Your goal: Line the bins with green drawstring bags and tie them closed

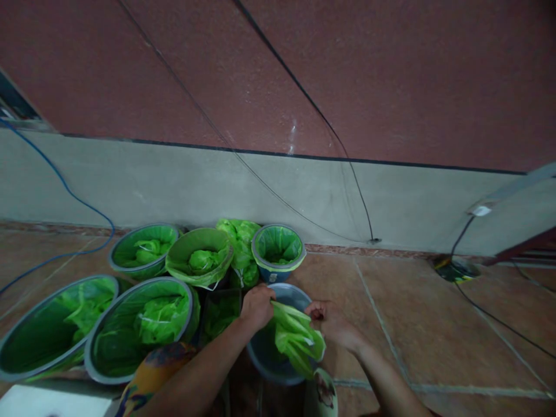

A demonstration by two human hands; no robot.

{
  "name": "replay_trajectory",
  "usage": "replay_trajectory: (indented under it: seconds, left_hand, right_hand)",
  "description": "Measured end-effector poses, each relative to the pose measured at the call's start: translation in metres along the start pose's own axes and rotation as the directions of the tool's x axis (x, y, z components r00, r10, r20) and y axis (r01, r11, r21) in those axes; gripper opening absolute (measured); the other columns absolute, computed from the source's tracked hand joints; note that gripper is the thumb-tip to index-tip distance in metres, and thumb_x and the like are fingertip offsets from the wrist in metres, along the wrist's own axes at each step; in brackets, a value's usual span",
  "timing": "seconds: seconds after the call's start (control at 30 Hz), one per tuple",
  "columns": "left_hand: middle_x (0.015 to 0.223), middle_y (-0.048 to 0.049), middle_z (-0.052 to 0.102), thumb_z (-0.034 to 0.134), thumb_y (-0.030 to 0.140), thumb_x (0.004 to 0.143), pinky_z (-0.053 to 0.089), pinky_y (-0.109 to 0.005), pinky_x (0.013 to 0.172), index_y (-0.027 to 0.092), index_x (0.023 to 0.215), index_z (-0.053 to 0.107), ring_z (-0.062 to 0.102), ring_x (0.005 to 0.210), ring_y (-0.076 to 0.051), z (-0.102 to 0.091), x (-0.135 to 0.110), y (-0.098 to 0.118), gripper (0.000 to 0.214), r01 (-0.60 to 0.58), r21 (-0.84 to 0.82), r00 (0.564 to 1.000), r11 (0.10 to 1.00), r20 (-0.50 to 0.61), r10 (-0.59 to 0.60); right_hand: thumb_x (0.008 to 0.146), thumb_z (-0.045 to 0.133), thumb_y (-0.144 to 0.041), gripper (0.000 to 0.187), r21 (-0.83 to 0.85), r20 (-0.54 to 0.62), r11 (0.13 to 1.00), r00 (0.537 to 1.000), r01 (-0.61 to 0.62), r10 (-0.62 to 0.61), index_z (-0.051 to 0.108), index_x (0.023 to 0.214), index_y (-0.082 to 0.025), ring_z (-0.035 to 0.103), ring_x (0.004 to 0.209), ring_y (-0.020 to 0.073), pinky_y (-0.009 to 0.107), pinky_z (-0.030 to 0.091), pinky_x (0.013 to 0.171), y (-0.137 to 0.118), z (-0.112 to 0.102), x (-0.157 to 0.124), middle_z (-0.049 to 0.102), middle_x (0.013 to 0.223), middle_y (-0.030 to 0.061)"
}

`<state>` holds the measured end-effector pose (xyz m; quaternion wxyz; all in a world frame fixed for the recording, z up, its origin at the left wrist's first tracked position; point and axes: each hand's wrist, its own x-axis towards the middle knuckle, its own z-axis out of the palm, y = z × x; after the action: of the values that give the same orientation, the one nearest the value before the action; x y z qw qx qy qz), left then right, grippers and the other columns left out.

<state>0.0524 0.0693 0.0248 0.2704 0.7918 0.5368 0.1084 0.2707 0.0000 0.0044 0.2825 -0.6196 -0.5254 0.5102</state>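
Observation:
A bunched light-green plastic bag (295,336) hangs between my hands over an unlined grey-blue bin (257,362). My left hand (257,307) is closed on the bag's upper left edge, with the knuckles toward the wall. On the other side, my right hand (330,323) has its fingers curled against the bag's right edge and appears to pinch it. Part of the bag dips below the bin's rim. Directly behind stands a smaller blue bin (278,271) lined with green plastic.
Several green-lined bins, such as a large oval bin (93,359), stand to the left, with bundled bags inside. A bulging green bag (238,234) leans by the wall. A blue hose (72,194) runs at far left. Black cable (499,321) crosses the tiled floor (434,347) at right.

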Motion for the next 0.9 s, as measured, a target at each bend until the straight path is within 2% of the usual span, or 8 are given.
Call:
replay_trajectory:
  seconds: [0.07, 0.17, 0.37, 0.43, 0.53, 0.6, 0.77, 0.9]
  left_hand:
    - [0.092, -0.01, 0.069, 0.05, 0.005, 0.071, 0.045, -0.033, 0.09, 0.015, 0.084, 0.074, 0.063, 0.093, -0.022, 0.001, 0.002, -0.002, 0.03, -0.013, 0.034, 1.0, 0.999, -0.016, 0.013]
    - [0.095, -0.0097, 0.069, 0.049, 0.006, 0.072, 0.045, -0.033, 0.093, 0.015, 0.082, 0.074, 0.063, 0.095, -0.021, 0.004, 0.007, 0.0, 0.029, -0.041, -0.04, 0.999, 0.998, 0.004, 0.042]
    - [0.078, -0.0035, 0.069, 0.049, 0.017, 0.078, 0.047, -0.027, 0.077, 0.015, 0.074, 0.071, 0.062, 0.081, -0.017, 0.013, 0.011, 0.013, 0.023, -0.075, -0.259, 0.981, 0.963, 0.155, 0.118]
    - [0.074, -0.0016, 0.067, 0.05, 0.024, 0.08, 0.047, -0.027, 0.074, 0.016, 0.072, 0.07, 0.061, 0.078, -0.017, 0.014, 0.011, 0.017, 0.022, -0.086, -0.278, 0.979, 0.957, 0.154, 0.132]
    - [0.089, -0.0019, 0.07, 0.055, 0.037, 0.082, 0.048, -0.028, 0.082, 0.019, 0.087, 0.07, 0.063, 0.088, -0.018, 0.014, 0.008, 0.023, 0.025, -0.095, -0.28, 0.985, 0.955, 0.113, 0.131]
    - [0.105, -0.0041, 0.069, 0.059, 0.037, 0.079, 0.048, -0.03, 0.091, 0.02, 0.102, 0.067, 0.063, 0.099, -0.02, 0.014, 0.005, 0.026, 0.03, -0.053, -0.217, 0.992, 0.975, 0.103, 0.077]
    - [0.119, -0.0104, 0.064, 0.055, 0.011, 0.074, 0.047, -0.03, 0.097, 0.014, 0.119, 0.058, 0.062, 0.107, -0.021, 0.011, 0.002, 0.022, 0.044, 0.011, 0.095, 0.994, 0.995, 0.108, -0.021]
    - [0.106, -0.0122, 0.067, 0.044, 0.007, 0.081, 0.05, -0.032, 0.088, 0.012, 0.109, 0.063, 0.065, 0.098, -0.021, 0.0, 0.005, 0.009, 0.033, 0.088, 0.266, 0.992, 0.96, 0.066, -0.109]
  right_hand:
    - [0.06, 0.063, -0.022, 0.013, -0.085, -0.014, 0.996, 1.0, 0.002, -0.004, 0.068, 0.072, -0.019, 0.05, 0.053, 0.0111, 0.022, 0.038, 0.052, 0.001, -0.002, -0.002, 0.062, 0.057, -0.0033]
    - [0.062, 0.061, -0.02, 0.013, -0.255, -0.032, 0.967, 0.999, -0.004, -0.005, 0.069, 0.072, -0.019, 0.054, 0.058, 0.0124, 0.023, 0.04, 0.056, 0.0, 0.0, -0.004, 0.063, 0.059, -0.0027]
    - [0.074, 0.058, -0.026, 0.03, -0.427, -0.085, 0.904, 0.994, 0.028, -0.071, 0.068, 0.101, -0.018, 0.063, 0.079, 0.0179, 0.027, 0.045, 0.073, -0.017, 0.012, 0.0, 0.072, 0.087, 0.0046]
    - [0.079, 0.05, -0.025, 0.023, -0.43, -0.09, 0.901, 0.99, 0.061, -0.11, 0.069, 0.092, -0.018, 0.063, 0.077, 0.0177, 0.027, 0.044, 0.073, -0.025, 0.016, 0.001, 0.071, 0.084, 0.0049]
    - [0.083, 0.043, -0.023, 0.025, -0.412, -0.138, 0.909, 0.983, 0.057, -0.124, 0.067, 0.079, -0.019, 0.061, 0.067, 0.016, 0.025, 0.042, 0.065, -0.036, 0.019, 0.001, 0.068, 0.071, 0.0029]
    - [0.083, 0.044, -0.025, 0.025, -0.401, -0.184, 0.914, 0.973, 0.054, -0.138, 0.068, 0.078, -0.018, 0.06, 0.064, 0.0154, 0.024, 0.041, 0.062, -0.039, 0.02, 0.001, 0.067, 0.068, 0.0023]
    - [0.086, 0.042, -0.022, 0.029, -0.455, -0.277, 0.889, 0.956, -0.04, -0.098, 0.071, 0.088, -0.018, 0.064, 0.069, 0.0161, 0.023, 0.043, 0.063, -0.039, 0.004, 0.003, 0.072, 0.077, 0.0049]
    - [0.083, 0.046, -0.014, 0.027, -0.71, -0.343, 0.652, 0.939, -0.266, 0.011, 0.072, 0.085, -0.017, 0.069, 0.085, 0.0224, 0.027, 0.045, 0.072, -0.031, -0.024, -0.001, 0.075, 0.086, 0.0129]
